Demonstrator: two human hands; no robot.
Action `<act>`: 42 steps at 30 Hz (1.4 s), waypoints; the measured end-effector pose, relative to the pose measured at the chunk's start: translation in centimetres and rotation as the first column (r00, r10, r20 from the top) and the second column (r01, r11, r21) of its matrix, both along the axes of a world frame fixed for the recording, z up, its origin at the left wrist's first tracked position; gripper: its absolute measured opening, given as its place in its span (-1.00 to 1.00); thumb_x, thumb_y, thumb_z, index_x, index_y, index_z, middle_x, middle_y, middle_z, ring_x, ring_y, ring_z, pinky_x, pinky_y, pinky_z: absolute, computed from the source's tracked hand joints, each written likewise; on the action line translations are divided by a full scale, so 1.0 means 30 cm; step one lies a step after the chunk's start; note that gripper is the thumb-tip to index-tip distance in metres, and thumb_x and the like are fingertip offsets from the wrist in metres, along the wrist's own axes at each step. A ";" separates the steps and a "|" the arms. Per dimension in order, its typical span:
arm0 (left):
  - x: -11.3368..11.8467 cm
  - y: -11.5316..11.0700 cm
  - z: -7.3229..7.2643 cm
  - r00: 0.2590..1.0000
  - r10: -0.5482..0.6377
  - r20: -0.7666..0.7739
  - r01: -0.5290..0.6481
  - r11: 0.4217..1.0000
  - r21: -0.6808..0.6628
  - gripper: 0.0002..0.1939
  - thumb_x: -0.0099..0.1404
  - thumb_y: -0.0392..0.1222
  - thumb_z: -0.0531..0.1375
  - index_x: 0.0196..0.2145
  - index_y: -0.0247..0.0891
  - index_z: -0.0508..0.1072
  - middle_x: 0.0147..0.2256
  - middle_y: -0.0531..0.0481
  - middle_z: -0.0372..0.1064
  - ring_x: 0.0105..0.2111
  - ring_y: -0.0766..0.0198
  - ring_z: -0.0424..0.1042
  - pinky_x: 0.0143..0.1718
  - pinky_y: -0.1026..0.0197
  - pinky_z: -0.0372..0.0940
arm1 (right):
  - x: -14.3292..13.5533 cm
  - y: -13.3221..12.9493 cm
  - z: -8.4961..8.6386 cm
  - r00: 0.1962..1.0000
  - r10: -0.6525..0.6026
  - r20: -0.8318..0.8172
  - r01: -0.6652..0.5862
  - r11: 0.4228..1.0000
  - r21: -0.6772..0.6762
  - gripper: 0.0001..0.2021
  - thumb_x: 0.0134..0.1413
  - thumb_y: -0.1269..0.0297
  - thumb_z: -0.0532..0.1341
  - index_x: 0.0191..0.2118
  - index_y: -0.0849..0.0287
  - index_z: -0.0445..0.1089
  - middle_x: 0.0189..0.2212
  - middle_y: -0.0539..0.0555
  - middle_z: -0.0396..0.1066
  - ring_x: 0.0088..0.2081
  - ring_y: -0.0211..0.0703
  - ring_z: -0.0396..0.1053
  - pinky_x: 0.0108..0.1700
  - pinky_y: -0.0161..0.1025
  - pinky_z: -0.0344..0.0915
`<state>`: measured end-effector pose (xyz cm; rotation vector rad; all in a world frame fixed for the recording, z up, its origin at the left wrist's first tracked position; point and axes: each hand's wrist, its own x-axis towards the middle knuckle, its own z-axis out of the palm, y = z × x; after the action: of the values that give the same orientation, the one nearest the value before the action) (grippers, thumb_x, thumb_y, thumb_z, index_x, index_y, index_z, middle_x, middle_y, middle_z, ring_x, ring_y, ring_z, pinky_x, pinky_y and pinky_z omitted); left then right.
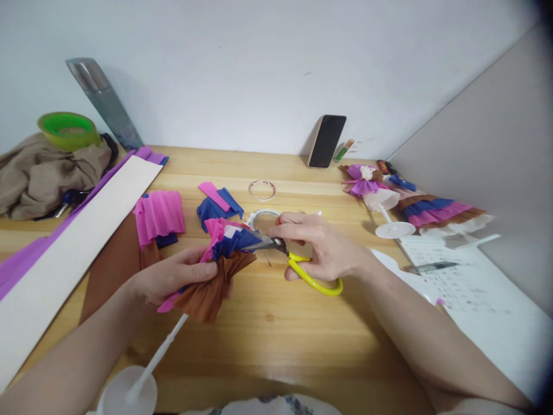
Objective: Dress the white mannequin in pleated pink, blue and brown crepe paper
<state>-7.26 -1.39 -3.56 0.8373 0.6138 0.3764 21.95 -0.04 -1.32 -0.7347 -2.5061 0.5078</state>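
Nearest, at the near left, sits a round, white plastic base, its white stem rising toward a gathered bunch of brown, blue and pink crepe paper. Between thumb and fingers, the left hand pinches this bunch near the middle of the wooden table. The right hand curls its fingers around the handles of a yellow-handled pair of metal scissors, whose blades lie against the blue paper.

Just beyond are loose blue and pink crepe pieces and a clear ring-shaped roll. To the left lie a pleated pink crepe strip and a long, flat white strip. On the right are a purple paper flower, a layered brown, blue and pink paper piece and a handwritten white sheet. Far off, a black-screened phone leans on the wall.
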 end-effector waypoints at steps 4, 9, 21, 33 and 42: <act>-0.002 0.000 0.001 1.000 -0.009 0.000 0.009 1.000 0.009 -0.60 0.17 -0.02 0.34 -0.12 -0.34 0.50 -0.35 -0.15 0.52 -0.37 0.20 0.51 -0.30 0.22 0.36 | -0.003 0.000 0.003 1.000 0.009 -0.013 -0.009 1.000 0.004 -0.50 0.06 -0.05 0.27 -0.05 0.29 0.42 -0.34 0.10 0.34 -0.33 -0.16 0.29 -0.28 -0.24 0.21; -0.006 0.002 -0.012 0.999 -0.042 0.013 0.042 0.999 0.015 -0.57 0.18 -0.02 0.33 -0.08 -0.35 0.49 -0.31 -0.18 0.52 -0.36 0.18 0.51 -0.30 0.21 0.36 | 0.001 0.000 0.004 1.000 0.015 -0.015 -0.014 1.000 0.004 -0.51 0.06 -0.04 0.27 -0.03 0.27 0.42 -0.33 0.10 0.36 -0.34 -0.16 0.29 -0.27 -0.24 0.23; -0.005 0.000 -0.001 0.998 -0.050 -0.025 0.050 0.999 -0.003 -0.53 0.12 0.02 0.37 -0.14 -0.40 0.48 -0.37 -0.15 0.53 -0.39 0.21 0.51 -0.32 0.23 0.37 | 0.002 0.002 0.005 0.997 0.052 -0.063 -0.046 0.995 0.089 -0.51 0.06 0.02 0.30 -0.02 0.32 0.44 -0.42 0.08 0.35 -0.44 -0.24 0.25 -0.38 -0.29 0.18; -0.008 -0.001 -0.012 0.999 -0.012 -0.039 0.011 0.999 -0.033 -0.54 0.08 0.00 0.40 -0.17 -0.38 0.48 -0.39 -0.13 0.55 -0.41 0.22 0.53 -0.31 0.23 0.40 | 0.006 0.004 0.002 0.996 0.058 -0.066 -0.053 0.996 0.073 -0.52 0.08 0.03 0.30 -0.02 0.33 0.44 -0.50 -0.02 0.25 -0.52 -0.31 0.12 -0.45 -0.32 0.12; 0.004 -0.011 0.028 0.997 -0.034 -0.072 0.033 0.999 -0.024 -0.49 0.04 0.05 0.41 -0.19 -0.38 0.48 -0.41 -0.12 0.54 -0.42 0.24 0.51 -0.34 0.27 0.38 | 0.004 0.006 0.006 0.992 0.075 -0.099 -0.071 0.996 0.047 -0.58 0.08 0.10 0.32 -0.03 0.32 0.45 -0.58 -0.11 0.10 -0.55 -0.34 0.06 -0.48 -0.34 0.07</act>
<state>-7.15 -1.72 -2.73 0.8416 0.6694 0.3094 22.07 0.14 -1.13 -0.5879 -2.4495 0.5012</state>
